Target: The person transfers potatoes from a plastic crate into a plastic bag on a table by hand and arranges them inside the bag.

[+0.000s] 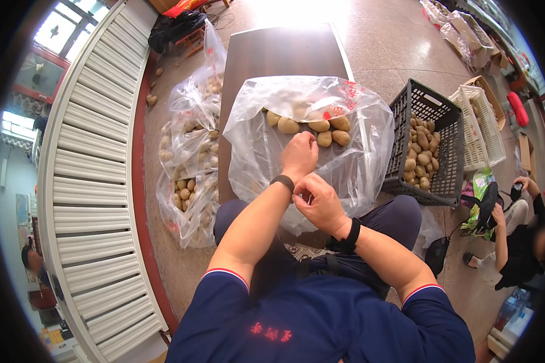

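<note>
A clear plastic bag with red print lies spread on the dark brown table, with several potatoes inside it. My left hand is over the middle of the bag, just below the potatoes, its fingers curled together; what they hold, if anything, is hidden. Close to my left wrist, my right hand has its thumb and fingertips pressed together at the bag's near side. Whatever is between those fingertips is too small to name.
Clear bags of potatoes stand on the floor left of the table. At the right are a black crate of potatoes and a white crate. Another person sits at the far right. A white radiator runs along the left.
</note>
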Motion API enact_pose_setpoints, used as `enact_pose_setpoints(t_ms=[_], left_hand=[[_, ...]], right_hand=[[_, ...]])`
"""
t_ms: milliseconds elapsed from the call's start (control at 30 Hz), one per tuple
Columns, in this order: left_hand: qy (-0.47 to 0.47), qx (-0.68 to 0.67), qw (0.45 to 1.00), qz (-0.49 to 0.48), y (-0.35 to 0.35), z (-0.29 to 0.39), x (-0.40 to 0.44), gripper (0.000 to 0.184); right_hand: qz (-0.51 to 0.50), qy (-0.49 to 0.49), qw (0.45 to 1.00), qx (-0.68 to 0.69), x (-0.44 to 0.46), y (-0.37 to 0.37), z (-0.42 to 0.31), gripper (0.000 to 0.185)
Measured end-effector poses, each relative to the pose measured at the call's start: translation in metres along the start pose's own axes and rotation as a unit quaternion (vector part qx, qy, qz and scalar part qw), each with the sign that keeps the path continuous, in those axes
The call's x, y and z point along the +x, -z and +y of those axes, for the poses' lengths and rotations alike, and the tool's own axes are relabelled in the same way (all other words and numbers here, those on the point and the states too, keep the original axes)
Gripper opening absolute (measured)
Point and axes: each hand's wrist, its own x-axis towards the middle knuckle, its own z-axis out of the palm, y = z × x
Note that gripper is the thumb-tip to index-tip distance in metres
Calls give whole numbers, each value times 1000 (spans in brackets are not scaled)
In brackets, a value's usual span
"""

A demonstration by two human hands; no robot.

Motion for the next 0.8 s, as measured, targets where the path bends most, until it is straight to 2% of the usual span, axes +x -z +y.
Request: enact_pose_setpoints(t_ms=[100,167,500,567,800], left_hand=[[-19,19,1000,7,0,-2,1,19],[-22,28,999,11,0,-2,2,19],[-23,63,998,3,5,1,-4,19],[-27,65,997,12,4,-1,-3,19],[-26,78,997,2,7,1,-7,19]], right_hand=[[7,6,1000,-5,-3,-4,1,19],[68,-10,998,-4,-4,-8,-1,18],[72,-9,995,-75,-7,-17,4,17],[102,-51,993,-26,-9,-20,1,17],[94,-41,995,7,-9,-21,9,14]])
